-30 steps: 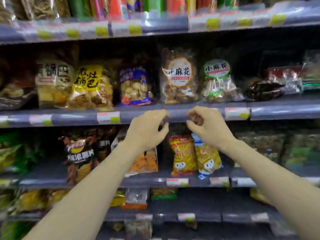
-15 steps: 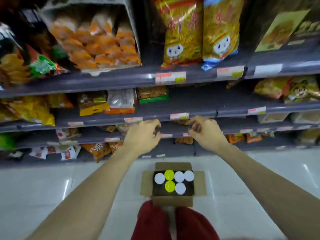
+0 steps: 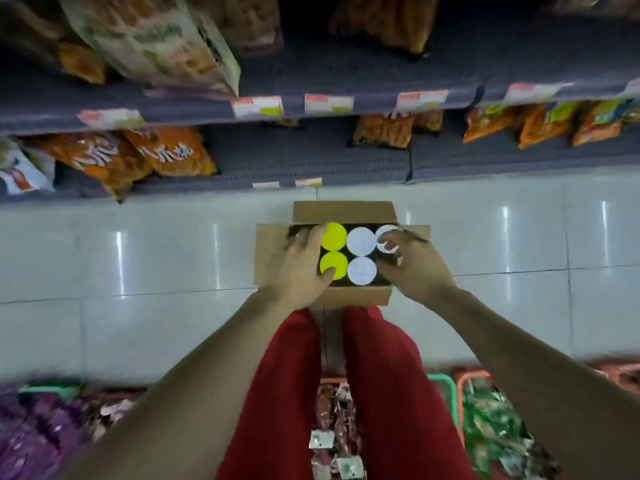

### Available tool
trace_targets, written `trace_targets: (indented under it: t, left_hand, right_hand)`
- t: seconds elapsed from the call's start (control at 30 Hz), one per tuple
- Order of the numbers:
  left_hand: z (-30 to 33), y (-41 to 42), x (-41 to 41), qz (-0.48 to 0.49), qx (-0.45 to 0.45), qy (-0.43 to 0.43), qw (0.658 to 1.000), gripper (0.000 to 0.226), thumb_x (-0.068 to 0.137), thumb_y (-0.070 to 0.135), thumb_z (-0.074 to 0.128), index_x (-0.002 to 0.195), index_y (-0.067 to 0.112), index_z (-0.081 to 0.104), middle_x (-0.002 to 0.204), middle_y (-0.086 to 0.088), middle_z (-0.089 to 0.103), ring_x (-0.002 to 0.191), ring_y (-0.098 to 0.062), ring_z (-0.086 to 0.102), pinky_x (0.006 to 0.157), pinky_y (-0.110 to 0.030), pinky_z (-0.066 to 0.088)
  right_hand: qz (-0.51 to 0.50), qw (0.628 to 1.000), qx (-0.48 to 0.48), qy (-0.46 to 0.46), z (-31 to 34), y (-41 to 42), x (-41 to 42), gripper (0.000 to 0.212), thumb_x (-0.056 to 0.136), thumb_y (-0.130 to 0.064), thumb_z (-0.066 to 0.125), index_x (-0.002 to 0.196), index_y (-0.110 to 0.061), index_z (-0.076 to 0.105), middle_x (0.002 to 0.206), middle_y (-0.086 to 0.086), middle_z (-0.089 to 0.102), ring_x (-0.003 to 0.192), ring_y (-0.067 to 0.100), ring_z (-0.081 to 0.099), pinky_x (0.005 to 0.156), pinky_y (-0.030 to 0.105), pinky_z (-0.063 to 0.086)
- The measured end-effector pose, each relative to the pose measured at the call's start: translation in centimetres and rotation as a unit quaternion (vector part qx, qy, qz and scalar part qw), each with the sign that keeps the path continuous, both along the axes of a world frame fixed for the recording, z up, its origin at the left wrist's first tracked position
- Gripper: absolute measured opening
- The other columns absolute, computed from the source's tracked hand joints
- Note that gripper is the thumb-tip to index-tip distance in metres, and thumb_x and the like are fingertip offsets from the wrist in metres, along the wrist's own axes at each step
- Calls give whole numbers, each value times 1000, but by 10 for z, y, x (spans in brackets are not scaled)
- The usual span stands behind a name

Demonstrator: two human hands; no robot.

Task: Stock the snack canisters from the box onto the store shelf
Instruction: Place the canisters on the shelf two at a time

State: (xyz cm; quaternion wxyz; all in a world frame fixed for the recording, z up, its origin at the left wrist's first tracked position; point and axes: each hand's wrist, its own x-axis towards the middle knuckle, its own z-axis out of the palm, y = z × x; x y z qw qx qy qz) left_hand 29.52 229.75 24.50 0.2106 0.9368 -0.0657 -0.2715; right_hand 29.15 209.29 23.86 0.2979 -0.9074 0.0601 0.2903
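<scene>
An open cardboard box [image 3: 273,258] stands on the white floor tiles in front of the lowest shelf [image 3: 311,157]. Canisters stand upright in it: two with yellow lids [image 3: 335,235] and two with white lids [image 3: 361,241] show in full. My left hand [image 3: 301,261] lies over the box's left end, fingers reaching down inside and thumb on the nearer yellow lid [image 3: 337,263]; what the fingers touch is hidden. My right hand [image 3: 412,266] curls its thumb and fingers around the rim of the far-right white-lidded canister [image 3: 385,233].
Orange snack bags [image 3: 166,152] lie on the lowest shelf to the left and more bags [image 3: 547,123] to the right, with bare shelf between. Price tags line the shelf above [image 3: 329,103]. My red trouser legs [image 3: 377,382] stand behind the box. Baskets of packets [image 3: 485,410] sit behind me.
My view dropped from the upper shelves to the floor. Both hands came down from shelf height into the box, the left over its left end, the right onto a white-lidded canister.
</scene>
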Motion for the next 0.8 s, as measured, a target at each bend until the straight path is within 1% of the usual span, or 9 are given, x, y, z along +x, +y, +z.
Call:
trace_targets:
  t: [0.07, 0.17, 0.3, 0.37, 0.43, 0.5, 0.57, 0.7, 0.8]
  left_hand:
    - [-42, 0, -14, -9, 4, 13, 1000, 69, 79, 37, 64, 138, 18, 33, 135, -8, 47, 121, -31, 46, 83, -42, 48]
    - [-102, -2, -32, -10, 4, 28, 1000, 76, 78, 38, 67, 141, 15, 30, 136, -11, 43, 122, -32, 44, 87, -44, 49]
    - [-168, -7, -49, 3, 3, 33, 999, 85, 76, 41, 69, 143, 12, 26, 136, -15, 42, 121, -35, 43, 86, -48, 49]
    - [-194, -11, -54, 10, -12, 35, 999, 89, 74, 50, 68, 142, 9, 28, 134, -18, 43, 119, -37, 42, 86, -51, 47]
    - [-211, -16, -57, 8, -9, 24, 1000, 90, 72, 52, 70, 142, 9, 31, 133, -20, 43, 120, -38, 41, 90, -50, 45]
    - [-226, -21, -61, -11, 21, -11, 1000, 86, 70, 44, 73, 140, 12, 36, 134, -19, 43, 123, -38, 39, 93, -49, 44]
    - [-234, -26, -63, -23, 49, -41, 998, 84, 66, 37, 74, 138, 15, 38, 135, -17, 44, 124, -37, 38, 91, -48, 46]
    - [-241, -31, -64, -49, 101, -75, 991, 83, 60, 34, 77, 134, 17, 42, 129, -13, 53, 119, -34, 46, 83, -43, 48]
    - [-243, -31, -63, -82, 127, -105, 983, 80, 56, 28, 80, 129, 15, 50, 117, -11, 60, 104, -31, 57, 79, -39, 49]
  right_hand:
    - [22, 999, -9, 22, -43, 0, -13, 46, 77, -23, 62, 122, -16, 55, 116, 12, 59, 100, 31, 58, 78, 33, 47]
    - [34, 998, -19, 39, -100, 2, -28, 58, 72, -22, 66, 128, -18, 49, 121, 14, 53, 106, 35, 53, 83, 39, 47]
    - [21, 1000, 11, 19, -163, 7, -45, 61, 72, -18, 67, 130, -21, 49, 128, 14, 44, 112, 38, 45, 85, 45, 47]
    - [9, 1000, 18, 21, -190, 7, -52, 64, 71, -20, 68, 131, -25, 47, 129, 11, 41, 115, 36, 43, 86, 45, 48]
    - [4, 999, 18, 32, -209, 8, -58, 70, 69, -22, 70, 133, -32, 42, 130, 9, 36, 118, 35, 40, 84, 46, 50]
    - [0, 999, 15, 38, -223, 10, -62, 77, 67, -22, 71, 133, -39, 36, 132, 8, 32, 120, 35, 38, 81, 48, 52]
    - [1, 1000, 10, 29, -233, 13, -66, 79, 67, -23, 74, 131, -43, 32, 133, 8, 31, 118, 36, 39, 78, 49, 52]
    - [12, 1000, -11, -3, -243, 14, -70, 73, 69, -21, 70, 130, -40, 35, 130, 10, 34, 114, 37, 43, 70, 48, 54]
    - [13, 1000, -10, -4, -241, 11, -71, 72, 67, -15, 67, 130, -36, 38, 132, 11, 35, 114, 39, 44, 73, 49, 53]
